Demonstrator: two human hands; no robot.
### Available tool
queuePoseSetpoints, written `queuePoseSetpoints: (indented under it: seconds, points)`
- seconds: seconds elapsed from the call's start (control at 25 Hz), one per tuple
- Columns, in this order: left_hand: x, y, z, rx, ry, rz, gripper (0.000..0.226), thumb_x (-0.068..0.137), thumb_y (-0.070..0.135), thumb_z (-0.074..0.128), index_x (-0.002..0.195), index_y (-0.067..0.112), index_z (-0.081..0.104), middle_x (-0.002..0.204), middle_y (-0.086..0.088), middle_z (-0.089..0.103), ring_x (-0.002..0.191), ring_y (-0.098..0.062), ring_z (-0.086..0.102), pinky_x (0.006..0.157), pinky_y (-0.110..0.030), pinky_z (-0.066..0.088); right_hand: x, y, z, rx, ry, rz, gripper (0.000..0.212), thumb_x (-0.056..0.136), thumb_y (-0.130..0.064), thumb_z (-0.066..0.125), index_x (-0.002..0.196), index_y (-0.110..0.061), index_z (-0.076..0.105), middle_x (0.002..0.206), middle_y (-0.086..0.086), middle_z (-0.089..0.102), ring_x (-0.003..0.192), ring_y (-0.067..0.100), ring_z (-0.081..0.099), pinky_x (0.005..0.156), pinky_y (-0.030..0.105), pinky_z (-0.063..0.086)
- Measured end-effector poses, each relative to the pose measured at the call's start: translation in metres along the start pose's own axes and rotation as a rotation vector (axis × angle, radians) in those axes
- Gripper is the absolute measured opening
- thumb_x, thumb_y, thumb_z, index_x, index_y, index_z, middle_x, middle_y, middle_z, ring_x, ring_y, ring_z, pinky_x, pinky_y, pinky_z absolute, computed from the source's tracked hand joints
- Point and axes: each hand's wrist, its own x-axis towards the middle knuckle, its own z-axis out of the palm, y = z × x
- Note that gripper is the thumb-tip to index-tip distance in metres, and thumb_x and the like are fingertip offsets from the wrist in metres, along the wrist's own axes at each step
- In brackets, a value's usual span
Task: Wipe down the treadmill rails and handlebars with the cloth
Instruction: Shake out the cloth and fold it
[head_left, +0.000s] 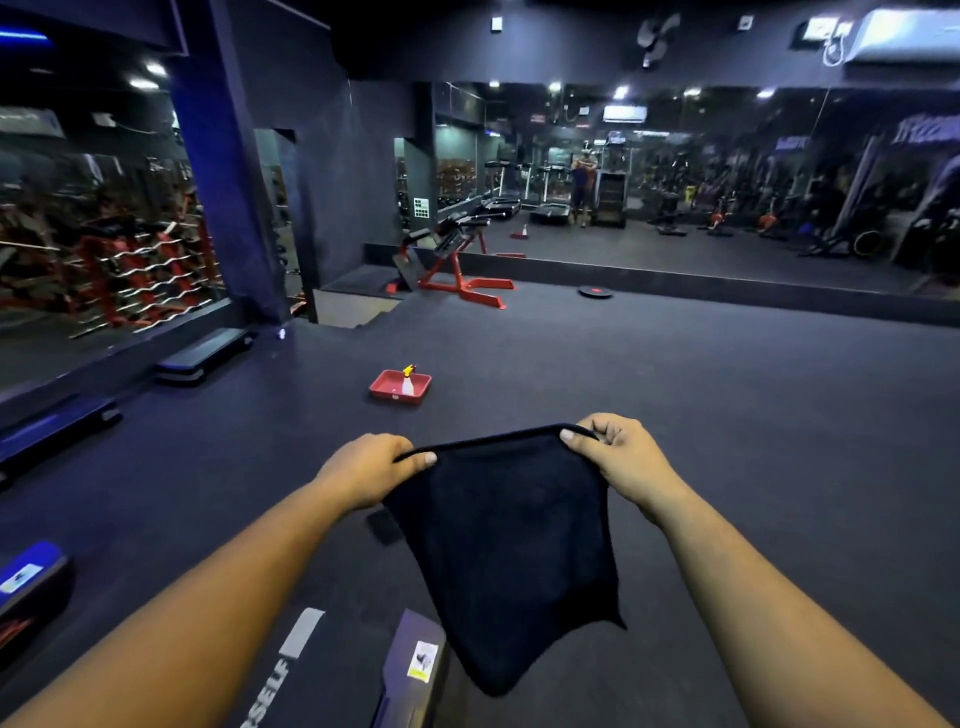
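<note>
A dark cloth (509, 545) hangs spread out in front of me, held by its top edge. My left hand (369, 470) pinches the upper left corner and my right hand (618, 460) pinches the upper right corner. The cloth droops to a point near the bottom of the view. Below it lies the end of a treadmill deck (311, 670) with a purple side rail (410, 670) that carries a sticker. No handlebars are in sight.
A red tray (400, 387) with a spray bottle (408, 382) sits on the dark floor ahead. A red bench (457, 260) stands by the mirror wall. Step platforms (202, 356) line the left side. A black disc (596, 292) lies near the mirror.
</note>
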Motion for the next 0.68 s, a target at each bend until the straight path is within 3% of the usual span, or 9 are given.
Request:
queuePoseSetpoints:
  seconds: [0.08,0.16,0.24,0.32,0.4,0.52,0.68]
  points:
    - [0.049,0.019,0.018,-0.308,0.043,-0.077,0.055,0.093,0.061,0.053,0.072,0.01,0.054,0.066,0.001,0.057,0.059,-0.014,0.053,0.058,-0.031,0.042,0.05,0.024,-0.017,0.039,0.046,0.034,0.02,0.09,-0.025,0.07,0.08,-0.01,0.06,0.066,-0.002,0.063,0.059,0.011,0.057,0.05,0.023,0.044]
    - [0.091,0.044,0.035,-0.585,0.079,-0.128,0.043,0.095,0.051,0.057,0.072,0.015,0.053,0.062,-0.002,0.049,0.053,-0.012,0.047,0.049,-0.026,0.036,0.096,0.043,-0.025,0.082,0.099,0.081,0.023,0.092,-0.024,0.066,0.075,-0.015,0.053,0.064,0.004,0.055,0.057,0.017,0.051,0.051,0.03,0.041]
    - [0.124,0.069,0.052,-0.778,0.097,-0.145,0.035,0.097,0.042,0.059,0.076,0.014,0.06,0.064,-0.004,0.053,0.056,-0.015,0.049,0.048,-0.025,0.037,0.133,0.053,-0.019,0.13,0.136,0.084,0.027,0.093,-0.028,0.063,0.072,-0.017,0.05,0.064,0.008,0.051,0.056,0.019,0.05,0.052,0.036,0.044]
    - [0.17,0.092,0.07,-0.942,0.095,-0.166,0.028,0.098,0.032,0.06,0.084,0.009,0.068,0.073,-0.009,0.066,0.065,-0.018,0.06,0.056,-0.03,0.05,0.18,0.067,-0.01,0.076,0.127,0.023,0.028,0.086,-0.043,0.065,0.073,-0.02,0.055,0.066,0.002,0.06,0.06,0.017,0.057,0.058,0.042,0.053]
    - [0.214,0.104,0.084,-1.056,0.08,-0.176,0.023,0.1,0.023,0.057,0.098,0.005,0.071,0.091,-0.015,0.075,0.079,-0.02,0.07,0.071,-0.034,0.059,0.219,0.079,0.001,-0.063,0.062,-0.067,0.022,0.083,-0.047,0.067,0.078,-0.027,0.062,0.07,-0.007,0.066,0.067,0.01,0.063,0.065,0.037,0.054]
    - [0.282,0.1,0.095,-1.161,0.051,-0.17,0.029,0.1,0.03,0.056,0.106,0.006,0.07,0.101,-0.016,0.075,0.09,-0.022,0.073,0.084,-0.039,0.06,0.275,0.094,0.018,-0.247,-0.054,-0.159,0.009,0.087,-0.038,0.066,0.084,-0.029,0.065,0.081,-0.008,0.067,0.076,0.008,0.064,0.068,0.033,0.053]
    - [0.383,0.06,0.099,-1.218,0.034,-0.151,0.03,0.091,0.028,0.07,0.11,0.006,0.069,0.105,-0.015,0.075,0.1,-0.027,0.072,0.087,-0.036,0.059,0.38,0.123,0.029,-0.182,-0.272,-0.187,0.016,0.089,-0.011,0.053,0.078,-0.017,0.064,0.087,0.004,0.059,0.08,0.019,0.06,0.075,0.045,0.053]
